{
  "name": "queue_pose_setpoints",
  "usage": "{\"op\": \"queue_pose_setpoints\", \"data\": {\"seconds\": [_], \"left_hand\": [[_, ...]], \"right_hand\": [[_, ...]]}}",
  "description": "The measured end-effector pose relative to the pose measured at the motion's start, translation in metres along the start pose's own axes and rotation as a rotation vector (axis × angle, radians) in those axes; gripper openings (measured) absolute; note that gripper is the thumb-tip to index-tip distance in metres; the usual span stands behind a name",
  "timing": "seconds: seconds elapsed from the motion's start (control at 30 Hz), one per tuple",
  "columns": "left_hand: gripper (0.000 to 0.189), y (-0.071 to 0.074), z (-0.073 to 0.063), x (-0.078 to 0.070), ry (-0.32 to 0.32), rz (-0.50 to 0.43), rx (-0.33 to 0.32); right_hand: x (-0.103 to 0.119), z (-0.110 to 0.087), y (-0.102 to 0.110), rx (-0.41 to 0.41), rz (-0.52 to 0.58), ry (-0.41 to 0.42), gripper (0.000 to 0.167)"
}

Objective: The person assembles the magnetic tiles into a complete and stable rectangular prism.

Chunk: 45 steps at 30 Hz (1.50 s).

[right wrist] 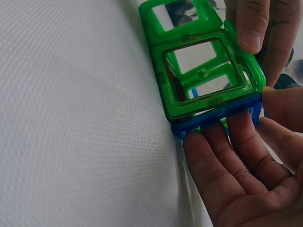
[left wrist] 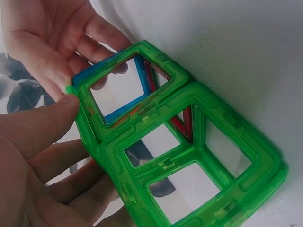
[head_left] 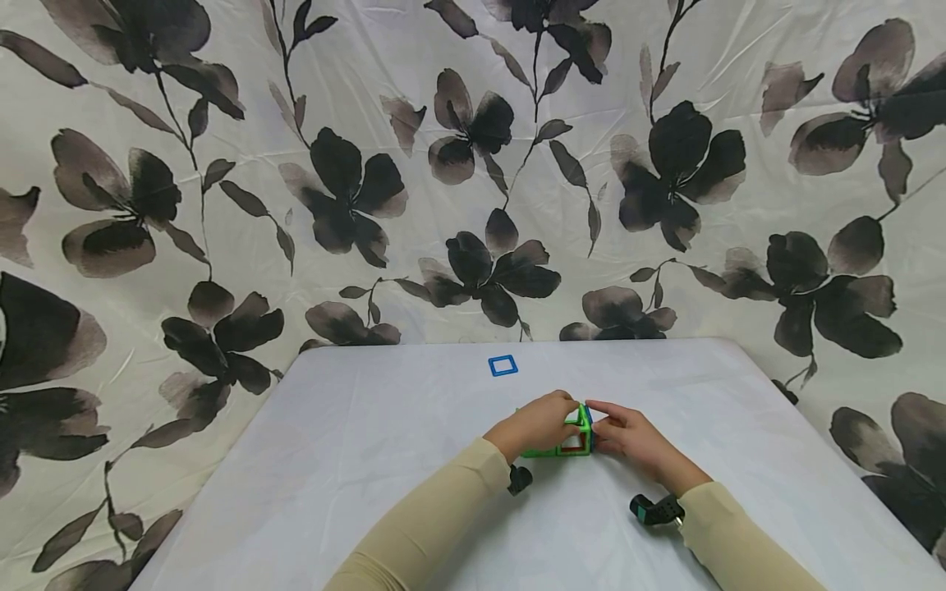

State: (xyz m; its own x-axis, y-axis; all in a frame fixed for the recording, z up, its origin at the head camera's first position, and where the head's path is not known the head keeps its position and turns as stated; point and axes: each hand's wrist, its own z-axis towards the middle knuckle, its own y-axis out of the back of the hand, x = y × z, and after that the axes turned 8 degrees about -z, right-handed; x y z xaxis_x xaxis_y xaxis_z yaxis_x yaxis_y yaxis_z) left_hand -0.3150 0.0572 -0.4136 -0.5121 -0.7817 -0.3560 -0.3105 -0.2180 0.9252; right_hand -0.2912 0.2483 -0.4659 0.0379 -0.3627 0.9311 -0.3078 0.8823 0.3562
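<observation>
Both hands are at a small box-like structure of green magnetic tiles [left wrist: 227,111], standing low on the white table. My left hand [head_left: 538,423] grips its top edge, thumb on the near side and fingers behind the frames in the left wrist view. A blue square magnetic tile [right wrist: 213,115] forms the right end. My right hand [head_left: 631,439] holds this blue tile, fingertips against its outer face and thumb at its upper corner. Inside the green frames shows a red tile [left wrist: 188,124], partly hidden.
Another blue square tile [head_left: 503,365] lies flat near the table's back edge. The white-covered table [head_left: 332,460] reaches back to a flower-patterned cloth [head_left: 488,271]. Dark wrist straps with cameras [head_left: 654,510] sit below the hands.
</observation>
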Motion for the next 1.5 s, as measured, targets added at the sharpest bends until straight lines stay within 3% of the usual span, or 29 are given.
{"op": "queue_pose_setpoints", "data": {"seconds": [1.0,1.5], "left_hand": [[0.049,0.002,0.003,0.002,0.031,-0.096,-0.001],[0.052,0.001,0.001,0.015,0.009,-0.142,0.001]], "right_hand": [[0.001,0.002,0.008,0.021,-0.013,0.023,0.058],[-0.001,0.001,0.009,0.067,-0.004,0.055,0.064]]}}
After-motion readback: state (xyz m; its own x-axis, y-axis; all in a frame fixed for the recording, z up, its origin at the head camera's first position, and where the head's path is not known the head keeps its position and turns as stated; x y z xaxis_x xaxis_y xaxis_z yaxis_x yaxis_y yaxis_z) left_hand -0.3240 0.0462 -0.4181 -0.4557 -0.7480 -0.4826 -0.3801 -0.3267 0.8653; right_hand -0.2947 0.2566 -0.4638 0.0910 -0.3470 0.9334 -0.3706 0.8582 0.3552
